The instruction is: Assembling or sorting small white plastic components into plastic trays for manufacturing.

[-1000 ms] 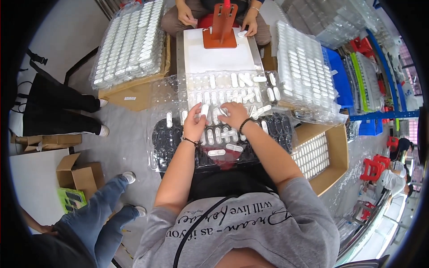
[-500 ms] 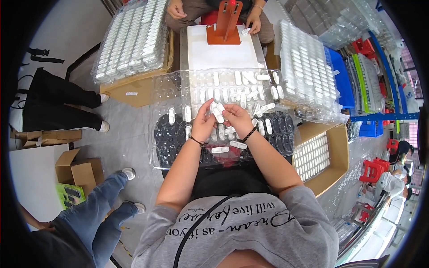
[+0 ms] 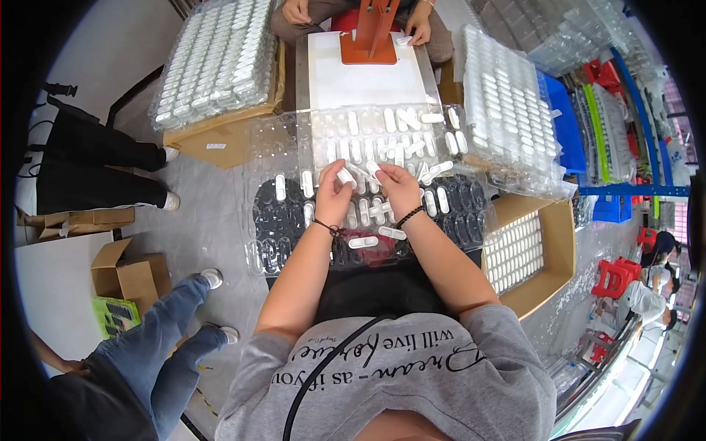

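My left hand (image 3: 334, 197) pinches a small white oblong plastic case (image 3: 346, 176) between thumb and fingers. A short way to the right, my right hand (image 3: 401, 192) is closed on another white oblong plastic piece (image 3: 373, 170). Both hands are held above a clear plastic blister tray (image 3: 276, 140) with rows of oblong pockets. Many similar white cases (image 3: 363, 242) lie in it, some seated in pockets and others loose and crossed over one another, mostly between and beyond my hands. My fingers partly hide both held pieces.
Across the table, a co-worker's hands (image 3: 419, 29) are beside an orange-red press stand (image 3: 370, 48). Stacked filled trays stand at the left (image 3: 213, 66) and right (image 3: 507, 95). A cardboard box (image 3: 555, 257) with white pieces is at my right. A person in jeans (image 3: 165, 353) stands at left.
My hands have moved apart. The white pieces, held close together before, are now separate, one in each hand. The view has shifted slightly.
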`<state>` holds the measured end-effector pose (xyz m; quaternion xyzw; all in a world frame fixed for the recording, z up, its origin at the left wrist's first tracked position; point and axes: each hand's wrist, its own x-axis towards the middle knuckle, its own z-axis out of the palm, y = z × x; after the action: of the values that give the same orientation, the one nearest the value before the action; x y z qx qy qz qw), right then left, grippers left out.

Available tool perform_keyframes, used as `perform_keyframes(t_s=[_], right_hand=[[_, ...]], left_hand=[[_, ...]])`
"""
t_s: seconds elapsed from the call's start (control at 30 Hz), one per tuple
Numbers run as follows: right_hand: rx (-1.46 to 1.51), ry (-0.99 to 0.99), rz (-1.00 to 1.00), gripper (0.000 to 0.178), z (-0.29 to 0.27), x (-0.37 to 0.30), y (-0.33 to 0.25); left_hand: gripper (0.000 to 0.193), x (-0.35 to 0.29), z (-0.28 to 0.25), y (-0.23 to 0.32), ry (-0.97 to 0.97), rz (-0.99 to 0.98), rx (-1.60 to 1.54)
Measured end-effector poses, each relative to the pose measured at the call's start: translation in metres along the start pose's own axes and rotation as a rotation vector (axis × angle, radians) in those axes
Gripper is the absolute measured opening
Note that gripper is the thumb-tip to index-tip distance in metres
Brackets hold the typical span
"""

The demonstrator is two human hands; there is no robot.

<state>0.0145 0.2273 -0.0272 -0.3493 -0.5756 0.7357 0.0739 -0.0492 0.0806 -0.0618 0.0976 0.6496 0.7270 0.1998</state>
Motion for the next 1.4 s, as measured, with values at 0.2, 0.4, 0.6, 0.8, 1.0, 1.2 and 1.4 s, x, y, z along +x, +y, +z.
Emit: perform_keyframes(t_s=[0.2,0.4,0.6,0.8,1.0,1.2,1.4], right_hand=[[0.322,-0.142,0.166,0.024,-0.004,-0.001,0.002],[0.179,-0.141,0.18,0.019,-0.001,-0.004,0.0],[0.027,-0.108,0.031,0.014,0.003,-0.011,-0.006],[-0.063,-0.163,-0.163,0.015,0.009,-0.018,-0.007],[-0.434,-0.139,-0.549,0.019,0.004,-0.013,-0.002],[-0.523,-0.172,-0.568,0.021,0.002,-0.01,-0.014],[-0.72,-0.298,-0.484,0.021,-0.003,-0.003,-0.022]], left_hand=[[0.067,0.002,0.006,0.006,-0.113,0.006,-0.044],[0.069,-0.003,0.007,0.026,-0.197,-0.167,-0.286],[0.05,-0.003,-0.002,0.013,-0.168,-0.271,-0.035],[0.032,0.002,-0.005,0.017,-0.145,-0.339,-0.284],[0.03,0.003,-0.01,0.029,-0.147,-0.396,-0.615],[0.028,0.001,-0.007,0.017,-0.192,-0.255,-0.282],[0.028,0.0,-0.003,0.009,-0.198,-0.142,-0.204]])
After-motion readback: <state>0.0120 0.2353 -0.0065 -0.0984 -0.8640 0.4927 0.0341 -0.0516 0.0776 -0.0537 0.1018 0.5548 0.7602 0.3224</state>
